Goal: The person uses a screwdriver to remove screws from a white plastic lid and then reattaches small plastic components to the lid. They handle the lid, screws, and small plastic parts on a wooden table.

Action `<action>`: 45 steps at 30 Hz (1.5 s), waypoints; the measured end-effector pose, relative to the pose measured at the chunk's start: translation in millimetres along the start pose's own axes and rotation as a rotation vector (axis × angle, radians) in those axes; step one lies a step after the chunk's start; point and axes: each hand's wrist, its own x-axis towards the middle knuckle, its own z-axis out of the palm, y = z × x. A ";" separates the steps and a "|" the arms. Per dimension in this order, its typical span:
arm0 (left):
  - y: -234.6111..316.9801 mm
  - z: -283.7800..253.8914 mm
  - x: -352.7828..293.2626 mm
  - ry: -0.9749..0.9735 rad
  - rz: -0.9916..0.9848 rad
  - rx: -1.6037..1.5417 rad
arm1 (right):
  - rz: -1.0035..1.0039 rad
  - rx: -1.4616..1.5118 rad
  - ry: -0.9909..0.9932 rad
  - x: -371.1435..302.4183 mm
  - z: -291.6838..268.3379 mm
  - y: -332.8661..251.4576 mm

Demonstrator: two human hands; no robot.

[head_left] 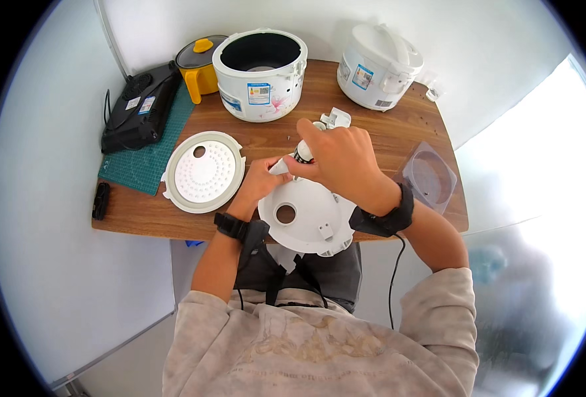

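Note:
My right hand (349, 159) is closed around a white, rounded tool (303, 152) with a dark band, held over the far edge of a white rice cooker lid (306, 221). Its working tip is hidden. My left hand (261, 180) pinches a small white piece (279, 167) at that same edge; whether the piece is joined to the lid cannot be made out. The lid lies at the table's near edge, a round hole on its left side. Left of it rests a round inner cover (205, 173) with many small dimples and one hole.
A lidless rice cooker body (263, 86) stands at the back, with a second cooker (380, 69) right of it. A yellow pot (200, 69) and a black appliance (140, 109) sit on a green mat (154, 159). A clear plastic tray (430, 175) lies at right.

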 end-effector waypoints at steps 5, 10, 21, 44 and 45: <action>13.6 1.5 -5.5 0.011 -0.030 -0.018 | 0.024 0.038 0.127 -9.9 3.2 1.6; 1.9 -4.1 2.1 -0.071 -0.059 -0.140 | -0.009 0.089 0.198 -17.8 -21.0 12.5; 18.5 -4.8 -16.2 -0.013 -0.092 -0.109 | 0.235 0.111 0.267 -86.8 -37.9 45.7; 77.1 -9.4 -69.9 0.194 0.222 0.307 | 0.329 0.284 0.347 -86.2 -35.6 50.9; 75.1 -9.7 -70.3 0.156 0.213 0.248 | 0.351 0.321 0.355 -87.0 -41.4 47.6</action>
